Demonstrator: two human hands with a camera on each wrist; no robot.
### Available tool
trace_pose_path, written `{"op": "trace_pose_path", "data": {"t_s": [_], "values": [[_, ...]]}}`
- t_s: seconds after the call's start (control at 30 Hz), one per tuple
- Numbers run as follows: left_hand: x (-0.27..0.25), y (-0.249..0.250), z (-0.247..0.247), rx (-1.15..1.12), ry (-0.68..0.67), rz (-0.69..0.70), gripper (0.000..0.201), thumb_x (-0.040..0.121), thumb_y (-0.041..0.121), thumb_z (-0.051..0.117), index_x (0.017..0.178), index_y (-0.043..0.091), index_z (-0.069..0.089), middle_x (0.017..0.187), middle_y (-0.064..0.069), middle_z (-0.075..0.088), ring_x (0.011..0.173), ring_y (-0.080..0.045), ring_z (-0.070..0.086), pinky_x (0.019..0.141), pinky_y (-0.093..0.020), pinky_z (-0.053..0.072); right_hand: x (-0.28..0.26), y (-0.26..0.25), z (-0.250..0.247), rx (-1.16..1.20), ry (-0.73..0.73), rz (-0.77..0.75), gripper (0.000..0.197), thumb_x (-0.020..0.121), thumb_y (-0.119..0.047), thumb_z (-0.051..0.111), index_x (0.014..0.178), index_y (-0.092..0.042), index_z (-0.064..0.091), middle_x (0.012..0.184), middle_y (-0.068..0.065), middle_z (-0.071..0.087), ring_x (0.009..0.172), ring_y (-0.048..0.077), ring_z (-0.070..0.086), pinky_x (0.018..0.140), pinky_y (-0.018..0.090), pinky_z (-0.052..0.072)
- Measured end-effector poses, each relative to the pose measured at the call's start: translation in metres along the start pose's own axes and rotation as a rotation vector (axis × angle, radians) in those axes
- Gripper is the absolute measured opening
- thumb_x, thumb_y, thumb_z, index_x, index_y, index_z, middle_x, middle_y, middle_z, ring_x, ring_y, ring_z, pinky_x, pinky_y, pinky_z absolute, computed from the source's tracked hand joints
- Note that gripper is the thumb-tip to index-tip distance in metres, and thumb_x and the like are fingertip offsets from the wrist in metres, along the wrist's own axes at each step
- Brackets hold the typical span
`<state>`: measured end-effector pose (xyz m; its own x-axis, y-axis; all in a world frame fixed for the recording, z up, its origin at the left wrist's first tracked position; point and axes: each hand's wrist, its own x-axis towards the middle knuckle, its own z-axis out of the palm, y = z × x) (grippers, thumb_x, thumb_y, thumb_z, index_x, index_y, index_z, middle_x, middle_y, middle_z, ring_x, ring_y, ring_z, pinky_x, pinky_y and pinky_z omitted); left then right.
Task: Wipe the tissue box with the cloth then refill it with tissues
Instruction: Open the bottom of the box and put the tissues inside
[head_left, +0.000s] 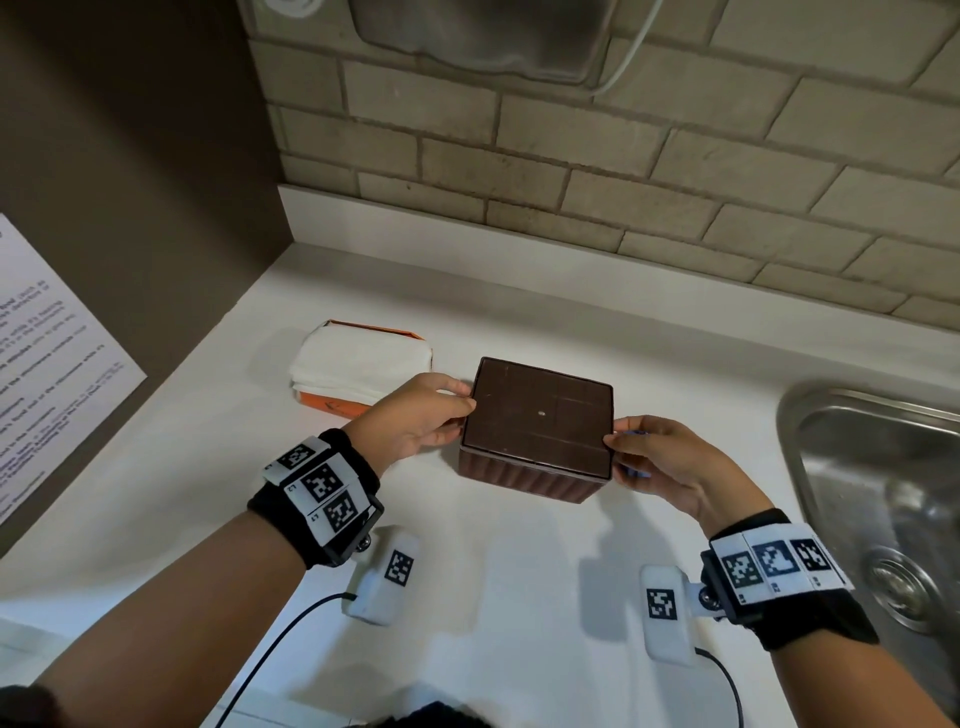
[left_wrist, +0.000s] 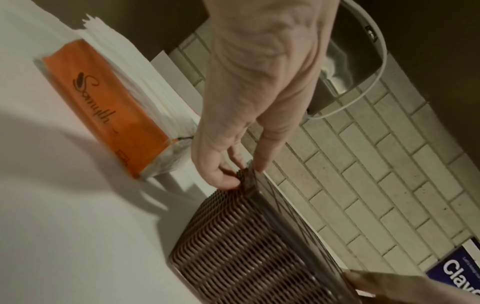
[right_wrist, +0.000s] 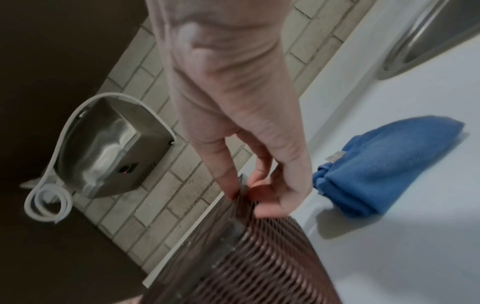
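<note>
Brown ribbed tissue box pinched by left hand and right hand.

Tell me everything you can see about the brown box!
The brown box is squarish, with woven-looking ribbed sides and a flat, dark top panel marked with faint lines and a small pale spot. It stands upright on the white counter. The left hand and right hand pinch its top edge at opposite sides.
</note>
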<state>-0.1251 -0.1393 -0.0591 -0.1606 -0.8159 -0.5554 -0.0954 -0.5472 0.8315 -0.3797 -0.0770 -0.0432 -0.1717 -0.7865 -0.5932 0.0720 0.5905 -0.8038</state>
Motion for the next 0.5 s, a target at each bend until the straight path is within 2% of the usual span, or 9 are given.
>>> {"op": "trace_pose_path", "data": {"t_s": [0.07,0.13,0.2,0.27,0.33,0.37,0.4,0.47,0.5], "values": [[0.001,-0.002,-0.002,0.003,-0.008,0.001,0.025,0.092,0.008,0.061,0.117,0.009,0.060,0.113,-0.011,0.063,0.104,-0.021,0.060,0.099,-0.036,0.050,-0.003,-0.001,0.003,-0.090,-0.008,-0.023,0.013,0.089,-0.009,0.064,0.099,-0.007,0.057,0.092,0.016,0.064,0.076,0.023,0.062,0.071,0.032,0.051],[0.001,-0.006,-0.006,-0.020,-0.037,0.002,0.026,0.092,0.013,0.064,0.118,0.011,0.060,0.119,-0.011,0.062,0.109,-0.021,0.058,0.098,-0.035,0.050,-0.004,0.000,0.005,-0.217,0.000,-0.068,0.049,0.074,-0.040,0.078,0.106,-0.011,0.054,0.102,0.015,0.063,0.082,0.024,0.063,0.075,0.035,0.049],[-0.001,-0.012,-0.012,-0.030,-0.088,0.036,0.040,0.089,0.020,0.067,0.127,0.013,0.056,0.127,-0.007,0.060,0.117,-0.020,0.057,0.098,-0.034,0.048,-0.008,0.001,0.007,-0.505,0.075,-0.242,0.084,0.057,-0.062,0.079,0.123,-0.022,0.047,0.122,0.008,0.052,0.105,0.023,0.058,0.085,0.040,0.050],[-0.002,-0.019,-0.018,0.085,-0.131,0.131,0.068,0.083,0.027,0.073,0.142,0.022,0.041,0.138,0.003,0.050,0.125,-0.015,0.050,0.103,-0.033,0.043,-0.016,0.003,0.011,-0.925,0.134,-0.544,0.090,0.070,-0.058,0.071,0.143,-0.024,0.030,0.140,0.006,0.036,0.128,0.020,0.041,0.104,0.040,0.040],[-0.004,-0.026,-0.020,0.253,-0.205,0.229,0.100,0.074,0.026,0.081,0.150,0.033,0.017,0.149,0.010,0.032,0.133,-0.012,0.037,0.110,-0.035,0.037,-0.021,0.008,0.020,-1.285,0.060,-0.766,0.089,0.080,-0.057,0.062,0.150,-0.018,0.023,0.152,0.008,0.027,0.139,0.023,0.030,0.113,0.039,0.027],[-0.004,-0.029,-0.019,0.325,-0.244,0.262,0.114,0.069,0.024,0.086,0.151,0.038,0.008,0.153,0.012,0.024,0.137,-0.012,0.030,0.112,-0.037,0.035,-0.021,0.013,0.024,-1.438,0.027,-0.839,0.085,0.082,-0.059,0.055,0.149,-0.013,0.027,0.154,0.011,0.028,0.140,0.026,0.031,0.113,0.036,0.026],[-0.004,-0.032,-0.018,0.378,-0.269,0.288,0.124,0.064,0.024,0.089,0.149,0.043,0.001,0.157,0.014,0.017,0.141,-0.012,0.024,0.114,-0.038,0.033,-0.017,0.018,0.025,-1.570,0.027,-0.899,0.079,0.084,-0.060,0.045,0.144,-0.009,0.037,0.151,0.014,0.036,0.137,0.027,0.039,0.110,0.034,0.033],[0.002,-0.035,-0.016,0.397,-0.295,0.323,0.135,0.058,0.021,0.092,0.146,0.049,-0.006,0.160,0.015,0.008,0.147,-0.012,0.014,0.111,-0.036,0.035,-0.013,0.022,0.026,-1.722,0.074,-0.928,0.070,0.085,-0.056,0.028,0.126,-0.010,0.060,0.133,0.011,0.059,0.118,0.021,0.061,0.088,0.027,0.051],[0.005,-0.035,-0.015,0.383,-0.302,0.336,0.139,0.056,0.021,0.093,0.145,0.051,-0.009,0.161,0.015,0.006,0.148,-0.012,0.011,0.110,-0.034,0.036,-0.012,0.023,0.025,-1.735,0.106,-0.952,0.068,0.087,-0.054,0.023,0.120,-0.012,0.066,0.125,0.006,0.065,0.111,0.017,0.065,0.078,0.021,0.054]]}}
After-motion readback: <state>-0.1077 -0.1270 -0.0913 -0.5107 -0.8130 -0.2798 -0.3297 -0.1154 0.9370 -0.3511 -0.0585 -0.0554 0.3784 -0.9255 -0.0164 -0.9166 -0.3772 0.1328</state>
